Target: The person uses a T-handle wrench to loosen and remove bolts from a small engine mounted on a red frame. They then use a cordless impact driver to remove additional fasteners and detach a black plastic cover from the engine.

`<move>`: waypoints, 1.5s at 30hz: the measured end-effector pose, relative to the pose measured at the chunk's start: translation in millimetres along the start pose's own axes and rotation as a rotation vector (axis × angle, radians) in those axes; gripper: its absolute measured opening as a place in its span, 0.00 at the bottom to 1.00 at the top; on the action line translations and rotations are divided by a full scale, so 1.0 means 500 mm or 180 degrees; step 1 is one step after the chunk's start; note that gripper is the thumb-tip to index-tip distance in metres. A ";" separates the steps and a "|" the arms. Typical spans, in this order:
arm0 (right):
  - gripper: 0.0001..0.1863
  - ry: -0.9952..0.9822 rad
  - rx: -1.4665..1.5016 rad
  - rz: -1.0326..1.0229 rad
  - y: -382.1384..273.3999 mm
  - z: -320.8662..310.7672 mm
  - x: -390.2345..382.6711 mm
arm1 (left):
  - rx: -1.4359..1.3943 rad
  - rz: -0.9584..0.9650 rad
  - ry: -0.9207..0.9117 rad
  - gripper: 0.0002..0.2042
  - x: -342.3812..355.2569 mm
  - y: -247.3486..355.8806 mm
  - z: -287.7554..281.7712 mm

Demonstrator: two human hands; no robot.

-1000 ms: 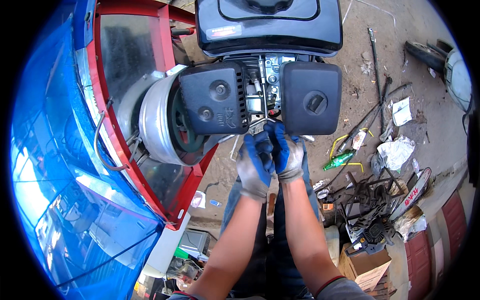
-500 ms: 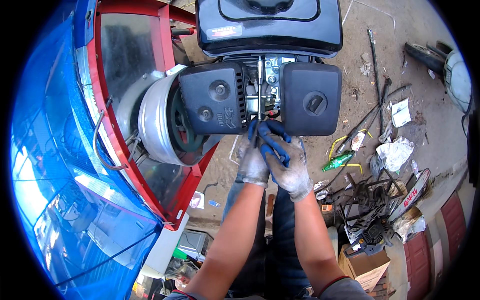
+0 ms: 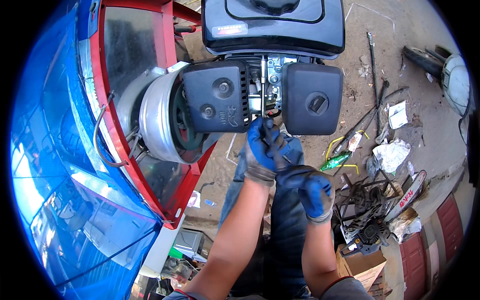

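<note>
Beneath a small engine's black fuel tank (image 3: 273, 37) are a black vented cover (image 3: 217, 95) and a square black cover (image 3: 312, 97). Between them stands a long slim metal rod (image 3: 263, 82). My left hand (image 3: 262, 152), in a grey-and-blue glove, is at this rod's lower end, fingers wrapped round a dark tool whose shape is partly hidden. My right hand (image 3: 315, 192), gloved alike, is below and right of it with fingers curled; whatever it may hold is blurred and hard to make out. A silver wheel housing (image 3: 157, 115) sits left of the engine.
A red frame (image 3: 107, 75) and blue mesh (image 3: 50, 175) fill the left. On the dirty ground lie dark rods (image 3: 375, 90), a green bottle (image 3: 336, 162), paper scraps and a chainsaw (image 3: 372, 235) by a cardboard box (image 3: 365, 265). A scooter (image 3: 452, 80) stands at the right.
My right hand has moved down and to the right, away from the engine, and turned over. My left hand stays near the engine, now showing its blue fingers. The view has shifted slightly.
</note>
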State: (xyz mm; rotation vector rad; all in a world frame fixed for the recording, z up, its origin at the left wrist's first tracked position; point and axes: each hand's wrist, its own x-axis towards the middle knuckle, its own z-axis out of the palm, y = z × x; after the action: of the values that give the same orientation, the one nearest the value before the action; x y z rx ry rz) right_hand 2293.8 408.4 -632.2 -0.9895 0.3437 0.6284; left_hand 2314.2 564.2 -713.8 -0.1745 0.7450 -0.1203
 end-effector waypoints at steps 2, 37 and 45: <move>0.21 0.0613 0.0652 0.0052 0.025 -0.015 -0.009 | -0.0863 -0.0215 -0.0474 0.16 0.002 0.001 -0.012; 0.16 0.0827 -0.2251 0.1065 -0.334 -0.019 0.081 | 0.1708 0.1528 0.0532 0.18 -0.041 -0.292 0.353; 0.12 0.0204 -0.3458 -0.0459 -0.418 0.008 0.361 | 0.4110 0.2927 0.2967 0.18 0.064 -0.138 0.268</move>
State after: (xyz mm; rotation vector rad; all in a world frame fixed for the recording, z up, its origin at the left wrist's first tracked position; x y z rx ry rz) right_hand 2565.7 389.7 -588.3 -2.0529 -0.0528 0.6474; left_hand 2425.7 506.5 -624.3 1.5417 1.4469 0.2324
